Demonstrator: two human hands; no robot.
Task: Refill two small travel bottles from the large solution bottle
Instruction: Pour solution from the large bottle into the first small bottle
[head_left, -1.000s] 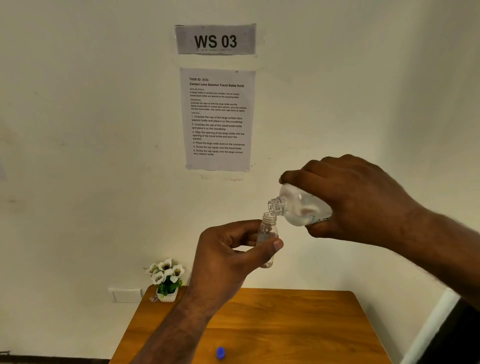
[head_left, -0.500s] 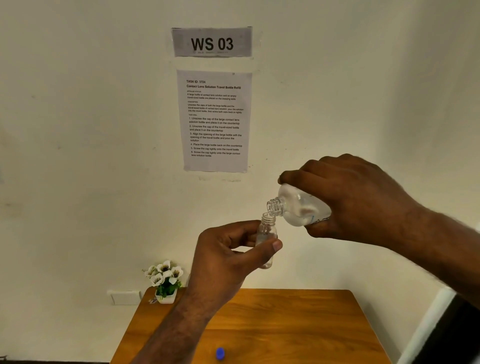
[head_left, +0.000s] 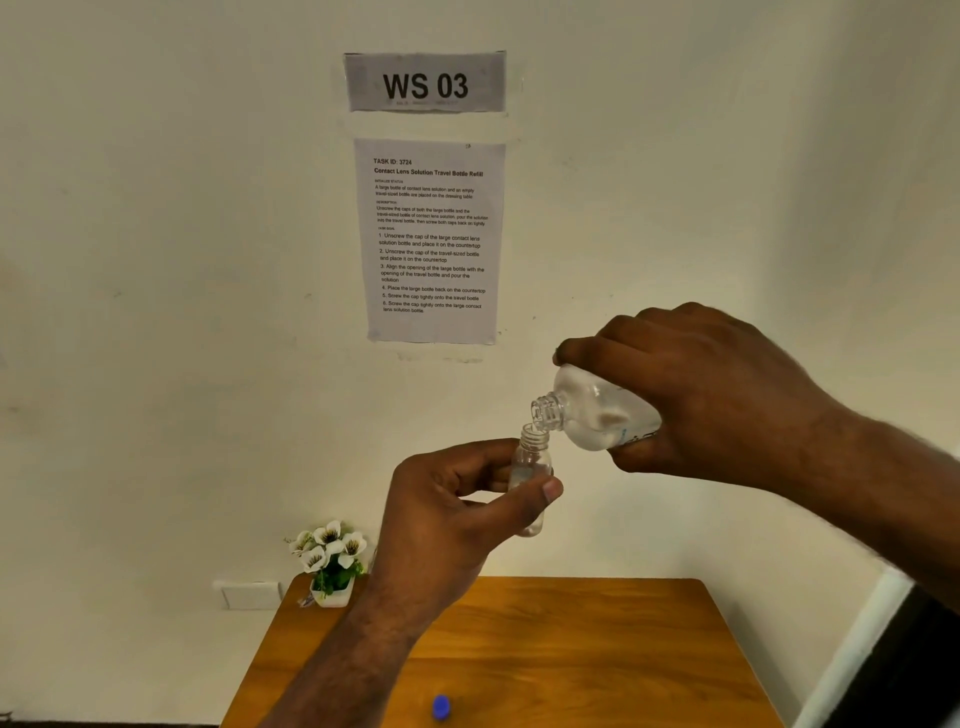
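While both our hands work well above the worktop (head_left: 571, 649), there is free air all round them: the wooden surface lies far below, its back edge against the wall and its right edge running down towards a white strip at the lower right. On the worktop we see only a blue cap (head_left: 441, 707) near the bottom of the view and a small pot of white flowers (head_left: 330, 564) at the back left corner, close to the wall.

Our left hand (head_left: 447, 514) has its grip clamped on the small travel bottle (head_left: 531, 470), thumb across the front and fingers behind. This bottle stands nearly upright, long axis vertical, its open threaded neck pointing up.

Our right hand (head_left: 711, 400) has its grip closed over the body of the large solution bottle (head_left: 597, 413). That bottle lies almost level, its long axis running from right to left and tipped slightly down, with the open neck pointing left and downward. Its mouth sits just above the small bottle's mouth and to the right of it, very close; we cannot tell whether the rims touch.

Behind, on the wall, hang a "WS 03" sign (head_left: 425, 83) and a printed instruction sheet (head_left: 431, 239).
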